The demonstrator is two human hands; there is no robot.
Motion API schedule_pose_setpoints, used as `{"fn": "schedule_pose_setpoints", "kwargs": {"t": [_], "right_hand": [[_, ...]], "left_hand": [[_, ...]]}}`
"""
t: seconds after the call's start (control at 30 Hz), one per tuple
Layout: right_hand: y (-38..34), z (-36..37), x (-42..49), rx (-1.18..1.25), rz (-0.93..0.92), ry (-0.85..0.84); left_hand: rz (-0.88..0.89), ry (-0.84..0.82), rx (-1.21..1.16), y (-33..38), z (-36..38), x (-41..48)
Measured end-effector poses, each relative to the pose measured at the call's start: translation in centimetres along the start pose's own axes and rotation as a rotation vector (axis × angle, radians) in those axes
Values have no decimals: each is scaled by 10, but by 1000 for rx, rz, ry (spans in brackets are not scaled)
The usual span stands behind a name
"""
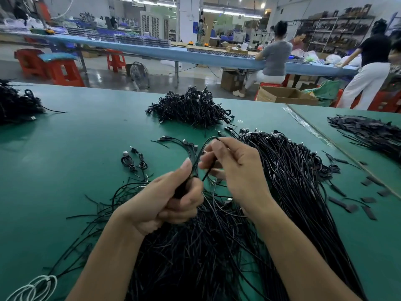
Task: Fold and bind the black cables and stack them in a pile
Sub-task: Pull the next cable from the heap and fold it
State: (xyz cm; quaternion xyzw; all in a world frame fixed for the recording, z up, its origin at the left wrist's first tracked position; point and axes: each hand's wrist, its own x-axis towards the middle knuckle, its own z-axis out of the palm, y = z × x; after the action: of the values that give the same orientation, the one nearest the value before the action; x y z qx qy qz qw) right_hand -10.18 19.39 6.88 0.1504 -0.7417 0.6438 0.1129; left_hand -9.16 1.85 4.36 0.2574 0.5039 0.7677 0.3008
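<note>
Left hand [173,198] is gripping a folded thin black cable [198,158] — right hand [234,168] is pinching its loop; the open brown cardboard box [286,95] is hiding its contents.

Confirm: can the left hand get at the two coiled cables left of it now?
Likely not yet: the left hand grips the cable being folded. The path looks free, though: the two coiled cables lie uncovered on the green mat.

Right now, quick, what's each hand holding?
Left hand: grips the folded black cable.
Right hand: pinches the same cable's loop.
</note>
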Motion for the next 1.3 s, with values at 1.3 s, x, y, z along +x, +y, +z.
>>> {"fn": "schedule_pose_setpoints", "kwargs": {"t": [1.3], "right_hand": [[-2,-13,-10,-605,-310,-42]], "left_hand": [[-51,428,567,0,4,5]]}}
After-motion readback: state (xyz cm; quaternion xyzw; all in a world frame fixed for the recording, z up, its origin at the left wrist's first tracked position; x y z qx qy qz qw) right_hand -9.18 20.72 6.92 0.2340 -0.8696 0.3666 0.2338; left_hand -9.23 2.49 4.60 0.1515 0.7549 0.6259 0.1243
